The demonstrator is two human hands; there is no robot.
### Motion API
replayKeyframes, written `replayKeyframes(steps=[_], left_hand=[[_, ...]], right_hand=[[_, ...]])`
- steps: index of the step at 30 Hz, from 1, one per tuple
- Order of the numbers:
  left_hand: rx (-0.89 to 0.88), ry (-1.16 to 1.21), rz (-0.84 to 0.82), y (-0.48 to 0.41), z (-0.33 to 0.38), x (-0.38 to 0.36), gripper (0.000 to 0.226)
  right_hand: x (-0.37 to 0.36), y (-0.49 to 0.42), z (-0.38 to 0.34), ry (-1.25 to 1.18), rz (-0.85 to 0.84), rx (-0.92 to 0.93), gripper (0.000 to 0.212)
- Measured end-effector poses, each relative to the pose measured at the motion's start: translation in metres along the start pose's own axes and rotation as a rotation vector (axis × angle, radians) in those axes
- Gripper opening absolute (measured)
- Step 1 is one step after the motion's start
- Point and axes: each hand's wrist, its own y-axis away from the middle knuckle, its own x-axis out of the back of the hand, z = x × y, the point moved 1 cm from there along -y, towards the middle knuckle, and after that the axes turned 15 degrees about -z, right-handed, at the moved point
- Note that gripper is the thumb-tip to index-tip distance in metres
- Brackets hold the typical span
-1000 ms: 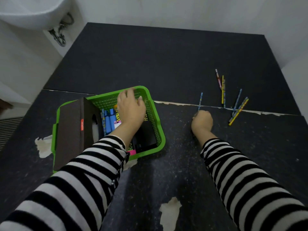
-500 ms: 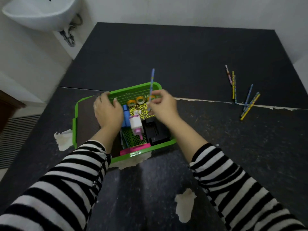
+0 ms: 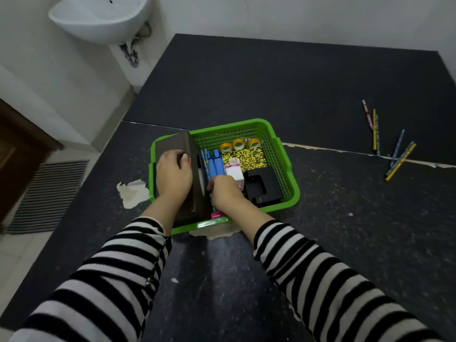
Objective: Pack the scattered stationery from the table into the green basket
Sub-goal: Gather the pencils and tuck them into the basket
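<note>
The green basket (image 3: 283, 154) stands on the dark table, left of centre. Inside it are three tape rolls (image 3: 238, 143), a yellow-black patterned pad (image 3: 244, 157), blue markers (image 3: 216, 164), a pink-white item (image 3: 234, 172) and a black punch (image 3: 265, 188). My left hand (image 3: 172, 175) grips the upper edge of a dark brown box (image 3: 195, 193) tilted in the basket's left side. My right hand (image 3: 223, 192) is low inside the basket, fingers closed on a blue pencil (image 3: 204, 160) lying beside the markers. Several loose pencils (image 3: 397, 156) lie on the table at the far right.
A white sink (image 3: 103, 18) hangs on the wall at upper left, with a striped floor mat (image 3: 47, 193) below it. Torn pale patches (image 3: 130, 193) mark the table beside the basket. A seam (image 3: 333, 150) crosses the table behind the basket.
My right hand carried the blue pencil from the table over the basket and down into it beside the markers. My left hand shifted onto the dark box's edge. The view swung left.
</note>
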Motion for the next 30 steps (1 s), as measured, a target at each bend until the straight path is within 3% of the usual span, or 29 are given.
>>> replayKeyframes(steps=[12, 17, 21, 25, 30], left_hand=[[0.035, 0.019, 0.057, 0.003, 0.020, 0.001, 0.031], [-0.084, 0.035, 0.126, -0.004, 0.066, -0.019, 0.033], [-0.195, 0.063, 0.133, 0.003, 0.118, -0.059, 0.031], [-0.293, 0.066, 0.113, 0.025, 0.170, -0.108, 0.025], [-0.396, 0.048, 0.012, 0.053, 0.231, -0.181, 0.016]], right_hand=[[0.009, 0.015, 0.001, -0.037, 0.054, 0.050, 0.030], [0.052, 0.044, 0.023, -0.292, 0.266, 0.126, 0.020], [0.085, 0.067, 0.082, -0.487, 0.516, 0.043, 0.015], [0.104, 0.088, 0.160, -0.616, 0.661, -0.059, 0.013], [0.129, 0.120, 0.254, -0.560, 0.771, -0.241, 0.020]])
